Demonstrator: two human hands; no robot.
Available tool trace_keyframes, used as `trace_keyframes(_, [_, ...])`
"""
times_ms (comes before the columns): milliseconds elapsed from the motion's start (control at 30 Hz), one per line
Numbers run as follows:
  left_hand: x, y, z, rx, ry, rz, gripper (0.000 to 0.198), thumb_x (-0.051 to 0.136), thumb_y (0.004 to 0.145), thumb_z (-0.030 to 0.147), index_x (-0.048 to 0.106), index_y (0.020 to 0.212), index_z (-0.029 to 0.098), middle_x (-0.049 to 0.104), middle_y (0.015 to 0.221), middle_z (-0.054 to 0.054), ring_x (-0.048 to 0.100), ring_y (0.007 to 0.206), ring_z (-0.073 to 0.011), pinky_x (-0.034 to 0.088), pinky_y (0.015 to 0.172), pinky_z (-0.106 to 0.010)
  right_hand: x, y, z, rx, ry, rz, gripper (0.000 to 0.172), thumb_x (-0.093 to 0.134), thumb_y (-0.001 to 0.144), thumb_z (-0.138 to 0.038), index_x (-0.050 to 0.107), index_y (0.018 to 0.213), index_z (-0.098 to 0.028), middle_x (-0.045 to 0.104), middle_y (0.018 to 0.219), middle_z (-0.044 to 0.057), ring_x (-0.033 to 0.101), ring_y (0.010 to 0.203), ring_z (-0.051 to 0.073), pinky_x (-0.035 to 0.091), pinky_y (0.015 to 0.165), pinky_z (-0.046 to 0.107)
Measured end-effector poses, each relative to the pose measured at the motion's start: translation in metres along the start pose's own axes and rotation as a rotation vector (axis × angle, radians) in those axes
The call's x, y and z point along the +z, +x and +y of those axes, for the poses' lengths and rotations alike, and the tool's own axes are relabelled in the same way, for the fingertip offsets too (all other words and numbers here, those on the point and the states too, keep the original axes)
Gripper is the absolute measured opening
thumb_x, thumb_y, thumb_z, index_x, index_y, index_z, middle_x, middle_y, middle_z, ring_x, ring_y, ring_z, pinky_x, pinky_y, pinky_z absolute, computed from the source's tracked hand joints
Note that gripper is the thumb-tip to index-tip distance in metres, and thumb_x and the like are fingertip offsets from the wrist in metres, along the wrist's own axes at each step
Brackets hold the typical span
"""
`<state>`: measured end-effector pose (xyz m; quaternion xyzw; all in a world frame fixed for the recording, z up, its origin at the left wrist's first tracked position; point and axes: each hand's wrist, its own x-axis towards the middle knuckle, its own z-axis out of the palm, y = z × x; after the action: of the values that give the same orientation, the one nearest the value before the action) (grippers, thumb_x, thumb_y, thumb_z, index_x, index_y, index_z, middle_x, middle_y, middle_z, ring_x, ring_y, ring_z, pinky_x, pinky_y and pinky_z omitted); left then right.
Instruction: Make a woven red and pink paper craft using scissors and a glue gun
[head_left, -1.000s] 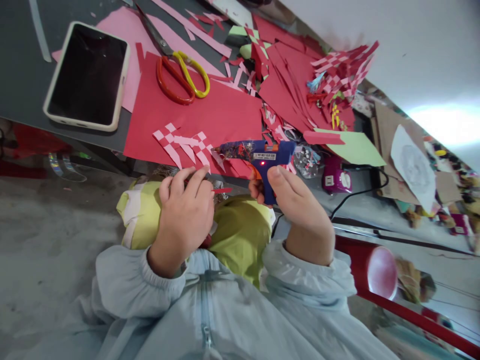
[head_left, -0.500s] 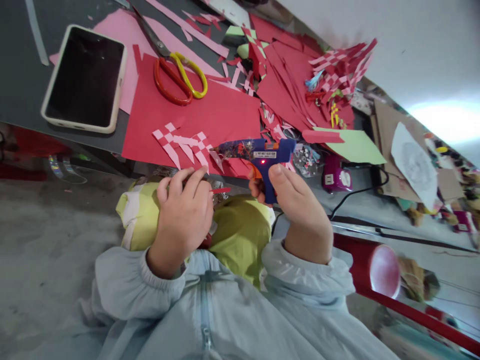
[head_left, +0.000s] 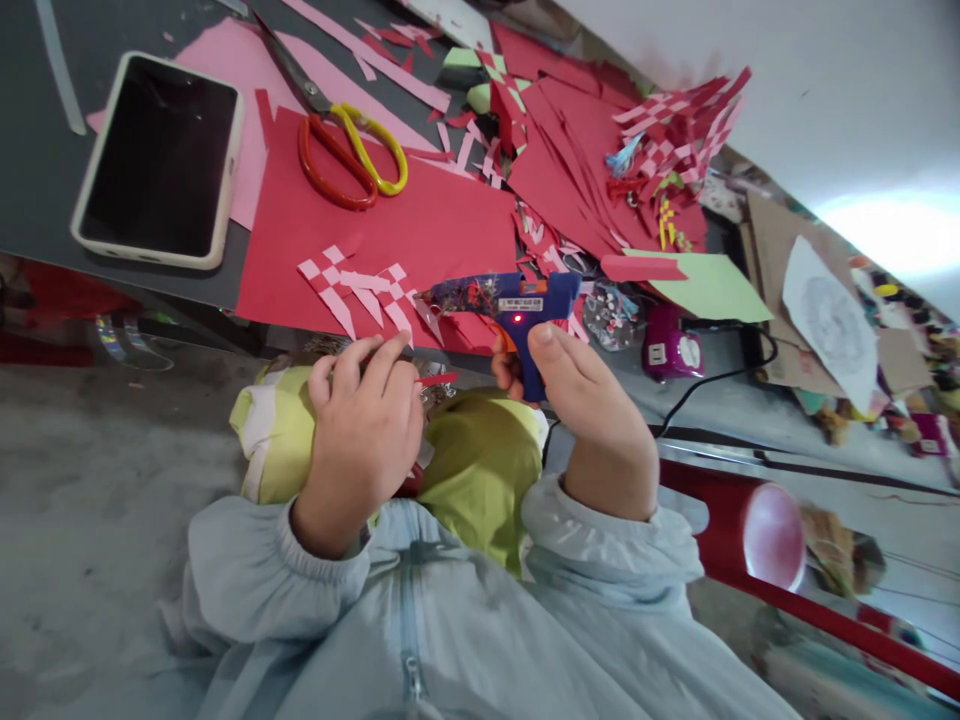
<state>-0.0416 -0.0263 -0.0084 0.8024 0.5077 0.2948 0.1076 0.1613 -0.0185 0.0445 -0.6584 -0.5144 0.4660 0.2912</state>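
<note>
My right hand (head_left: 585,385) is wrapped round the handle of a blue hot glue gun (head_left: 529,300), its small red light lit. The gun's nozzle points left and meets a pink-and-red woven paper piece (head_left: 394,290) at the table's front edge. My left hand (head_left: 367,425) is closed, back up, with its fingertips at the lower edge of that woven paper piece; the thumb is hidden. From beneath the left fingers a narrow red paper strip (head_left: 437,379) sticks out to the right. Under the woven piece lies a red paper sheet (head_left: 442,220).
Scissors (head_left: 349,165) with red and yellow handles and a phone (head_left: 161,160) lie at left on the dark table. Paper scraps, a green sheet (head_left: 709,285), a bag of beads (head_left: 611,318) and a purple device (head_left: 671,345) sit right. A black cable (head_left: 694,390) runs along the edge.
Both hands and the glue gun keep nearly the same pose. The view has shifted slightly, so the tabletop things appear a little further left.
</note>
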Motion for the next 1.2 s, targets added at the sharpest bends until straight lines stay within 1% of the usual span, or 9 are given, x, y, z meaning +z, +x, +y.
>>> trace_keyframes(267, [0.0,0.0,0.0,-0.016,-0.042,-0.015,0.01,0.054,0.088,0.018,0.061,0.092,0.022,0.065,0.132,-0.004,0.054,0.119,-0.0296,0.033,0.098,-0.052,-0.002,-0.001,0.003,-0.018,0.059,-0.002,0.05,0.046,0.085,-0.071,0.057,0.072,-0.024,0.057,0.062,0.002,0.054,0.051,0.013,0.036,0.041,0.028])
trace_keyframes(400, [-0.002,0.002,0.0,-0.038,-0.058,-0.011,0.008,0.055,0.087,0.018,0.061,0.091,0.023,0.067,0.128,-0.003,0.055,0.118,-0.0292,0.033,0.098,-0.051,-0.004,0.0,0.005,-0.04,0.226,0.019,0.049,0.043,0.087,-0.07,0.059,0.083,-0.024,0.057,0.063,0.001,0.048,0.049,0.012,0.034,0.04,0.027])
trace_keyframes(533, [-0.004,0.006,0.001,-0.065,-0.11,0.047,0.005,0.056,0.088,0.02,0.06,0.09,0.023,0.071,0.116,-0.003,0.058,0.113,-0.0264,0.035,0.097,-0.047,-0.002,0.006,0.002,-0.11,0.28,0.045,0.039,0.064,0.077,-0.06,0.057,0.089,-0.024,0.057,0.06,-0.003,0.042,0.044,0.009,0.032,0.039,0.025])
trace_keyframes(600, [-0.005,0.007,0.001,-0.082,-0.152,0.087,0.005,0.056,0.089,0.022,0.061,0.09,0.023,0.073,0.105,-0.003,0.06,0.105,-0.0238,0.037,0.095,-0.044,0.002,0.01,-0.001,-0.138,0.227,0.101,0.038,0.077,0.07,-0.046,0.057,0.093,-0.024,0.058,0.062,-0.005,0.045,0.045,0.008,0.036,0.041,0.024])
trace_keyframes(667, [-0.005,0.009,0.001,-0.103,-0.2,0.105,0.006,0.056,0.091,0.024,0.061,0.089,0.022,0.073,0.093,-0.002,0.061,0.095,-0.0213,0.04,0.091,-0.04,0.008,0.013,-0.004,-0.175,0.178,0.17,0.041,0.08,0.066,-0.034,0.056,0.096,-0.025,0.061,0.066,-0.005,0.052,0.052,0.01,0.045,0.049,0.026])
trace_keyframes(767, [-0.007,0.013,0.002,-0.123,-0.241,0.091,0.01,0.054,0.092,0.027,0.062,0.088,0.022,0.071,0.085,-0.001,0.061,0.087,-0.0199,0.041,0.087,-0.038,0.016,0.016,-0.008,-0.209,0.148,0.202,0.043,0.083,0.063,-0.031,0.054,0.094,-0.026,0.068,0.078,-0.002,0.059,0.064,0.013,0.053,0.061,0.031])
trace_keyframes(900, [-0.009,0.018,0.004,-0.113,-0.247,0.06,0.011,0.052,0.093,0.027,0.062,0.089,0.022,0.071,0.085,-0.002,0.061,0.089,-0.0203,0.041,0.087,-0.039,0.022,0.017,-0.011,-0.201,0.137,0.192,0.043,0.084,0.06,-0.031,0.054,0.09,-0.026,0.068,0.08,0.0,0.06,0.065,0.015,0.055,0.062,0.035])
trace_keyframes(1033, [-0.009,0.021,0.006,-0.116,-0.208,0.104,0.011,0.053,0.092,0.027,0.061,0.097,0.022,0.071,0.091,-0.004,0.061,0.092,-0.022,0.04,0.088,-0.04,0.027,0.018,-0.011,-0.205,0.082,0.33,0.037,0.083,0.063,-0.03,0.056,0.088,-0.026,0.064,0.077,0.001,0.064,0.072,0.019,0.058,0.066,0.038])
trace_keyframes(1200, [-0.009,0.022,0.006,-0.158,-0.085,0.137,0.022,0.052,0.09,0.024,0.061,0.109,0.018,0.069,0.108,-0.012,0.057,0.109,-0.0298,0.038,0.095,-0.047,0.033,0.024,-0.01,-0.226,0.007,0.468,0.036,0.08,0.067,-0.031,0.056,0.093,-0.026,0.065,0.083,0.003,0.065,0.078,0.021,0.057,0.069,0.039])
